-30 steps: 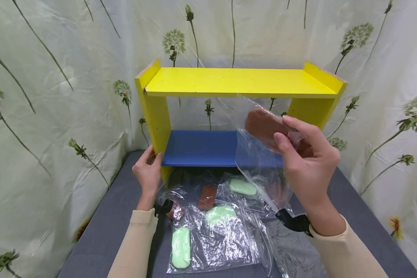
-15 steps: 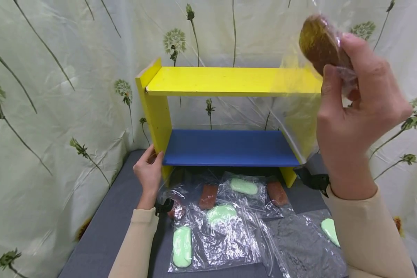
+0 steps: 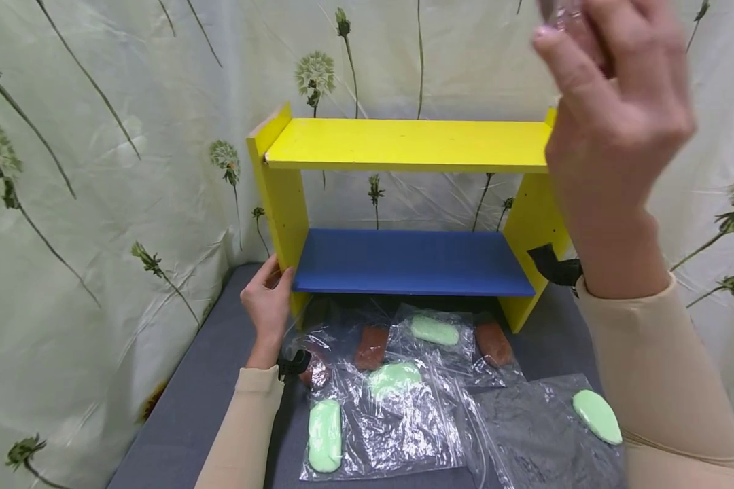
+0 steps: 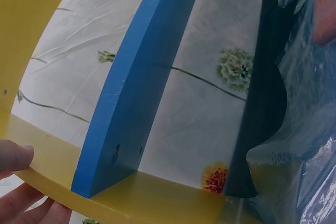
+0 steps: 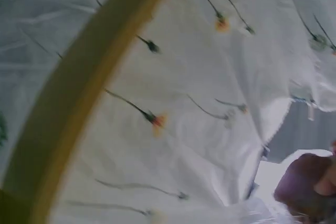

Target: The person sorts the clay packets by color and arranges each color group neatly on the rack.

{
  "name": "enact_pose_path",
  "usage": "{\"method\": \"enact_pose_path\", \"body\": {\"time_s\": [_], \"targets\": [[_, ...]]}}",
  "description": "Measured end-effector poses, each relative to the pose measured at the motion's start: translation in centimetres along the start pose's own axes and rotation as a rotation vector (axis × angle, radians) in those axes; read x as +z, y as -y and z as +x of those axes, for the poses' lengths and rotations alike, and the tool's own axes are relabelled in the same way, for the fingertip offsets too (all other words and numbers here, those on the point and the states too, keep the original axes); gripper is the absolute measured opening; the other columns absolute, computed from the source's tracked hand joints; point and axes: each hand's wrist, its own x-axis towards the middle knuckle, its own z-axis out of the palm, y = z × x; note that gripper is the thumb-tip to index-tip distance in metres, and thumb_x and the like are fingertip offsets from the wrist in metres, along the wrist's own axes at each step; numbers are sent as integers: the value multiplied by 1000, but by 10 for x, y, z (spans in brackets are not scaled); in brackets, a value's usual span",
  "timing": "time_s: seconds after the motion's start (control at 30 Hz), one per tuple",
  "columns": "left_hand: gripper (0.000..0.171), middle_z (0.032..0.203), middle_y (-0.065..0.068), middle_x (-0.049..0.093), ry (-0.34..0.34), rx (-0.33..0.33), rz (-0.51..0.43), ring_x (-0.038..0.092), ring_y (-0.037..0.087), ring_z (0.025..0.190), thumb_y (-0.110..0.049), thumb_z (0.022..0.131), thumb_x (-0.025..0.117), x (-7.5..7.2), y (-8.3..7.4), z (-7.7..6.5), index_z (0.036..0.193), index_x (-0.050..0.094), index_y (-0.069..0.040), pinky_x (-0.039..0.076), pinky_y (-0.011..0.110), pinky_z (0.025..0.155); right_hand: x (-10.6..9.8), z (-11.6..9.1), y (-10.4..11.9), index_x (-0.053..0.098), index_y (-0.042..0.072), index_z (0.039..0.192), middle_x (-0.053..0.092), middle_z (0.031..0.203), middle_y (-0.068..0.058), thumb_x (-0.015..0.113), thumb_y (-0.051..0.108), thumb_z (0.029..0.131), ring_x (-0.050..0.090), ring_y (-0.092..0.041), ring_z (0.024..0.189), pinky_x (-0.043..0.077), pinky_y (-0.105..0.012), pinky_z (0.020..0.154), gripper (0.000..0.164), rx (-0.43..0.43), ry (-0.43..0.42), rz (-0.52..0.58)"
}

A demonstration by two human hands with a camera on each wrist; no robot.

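Observation:
My left hand [image 3: 266, 299] grips the lower left side panel [image 3: 276, 217] of a yellow shelf unit, thumb on the near side and fingers behind. The left wrist view shows that thumb [image 4: 14, 156] at the edge, near the end of the blue lower board [image 4: 123, 93]. Raised at the upper right of the head view, my right hand [image 3: 624, 122] pinches a brown rounded slab [image 5: 302, 184] in clear plastic. Most of this slab is cut off by the top of the head view; the right wrist view shows it in the lower right corner.
Below the shelf lie clear plastic bags [image 3: 391, 435] with pale green slabs [image 3: 325, 435] and brown slabs [image 3: 494, 343] on a dark grey cloth [image 3: 189, 380]. Another green slab [image 3: 596, 415] lies at right. The yellow top board [image 3: 404, 142] spans the unit; floral fabric [image 3: 128, 136] hangs behind.
My right hand has lifted the bagged brown slab from in front of the shelf up past its top right, mostly out of the head view. My left hand keeps its grip on the panel.

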Motion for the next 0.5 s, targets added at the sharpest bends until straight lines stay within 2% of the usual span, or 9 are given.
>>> {"method": "enact_pose_path", "body": {"time_s": [0.07, 0.17, 0.23, 0.3, 0.37, 0.47, 0.5], "targets": [[41, 109, 9, 75, -8, 1, 13, 73, 32, 96, -6, 88, 79, 0, 0, 0, 125, 74, -21, 57, 52, 82, 7, -8, 4, 82, 17, 103, 73, 115, -11, 62, 8, 100, 62, -35, 116, 49, -45, 102, 22, -41, 174, -6], [41, 108, 8, 75, -13, 3, 33, 73, 30, 95, -7, 88, 79, 0, 0, 1, 126, 74, -21, 58, 50, 82, 12, -26, -2, 78, 10, 113, 71, 117, -17, 54, 3, 102, 62, -38, 112, 53, -47, 96, 28, -67, 505, -48], [40, 109, 8, 75, -9, 5, 40, 73, 29, 95, -8, 88, 79, 0, 0, 1, 126, 73, -21, 58, 49, 82, 16, -37, -7, 76, 10, 119, 69, 118, -18, 54, 0, 100, 62, -38, 110, 54, -50, 92, 30, 6, 705, -38], [40, 109, 7, 75, -2, 5, 36, 73, 26, 95, -8, 88, 79, 0, 0, 0, 126, 73, -21, 58, 48, 82, 21, -48, -9, 75, 12, 122, 70, 117, -15, 55, 1, 99, 64, -35, 106, 54, -48, 84, 33, 124, 870, -18], [40, 109, 6, 75, 3, 7, 25, 73, 25, 95, -8, 88, 79, 0, 0, 0, 126, 74, -20, 58, 50, 82, 25, -55, -8, 70, 17, 131, 67, 127, -11, 54, 9, 101, 64, -33, 106, 52, -46, 81, 36, 239, 1027, -2], [40, 110, 5, 75, 1, 5, 21, 73, 22, 96, -9, 88, 79, 0, 0, 0, 126, 74, -21, 58, 48, 83, 34, -59, -4, 59, 23, 144, 58, 141, -5, 45, 24, 105, 58, -31, 112, 47, -48, 79, 42, 305, 1222, 28], [40, 110, 4, 75, -3, 6, 19, 73, 22, 96, -8, 88, 79, 0, 0, 1, 125, 74, -21, 58, 49, 83, 37, -59, -2, 53, 24, 149, 53, 147, -4, 41, 29, 106, 55, -30, 117, 47, -49, 83, 45, 311, 1281, 37]]}}
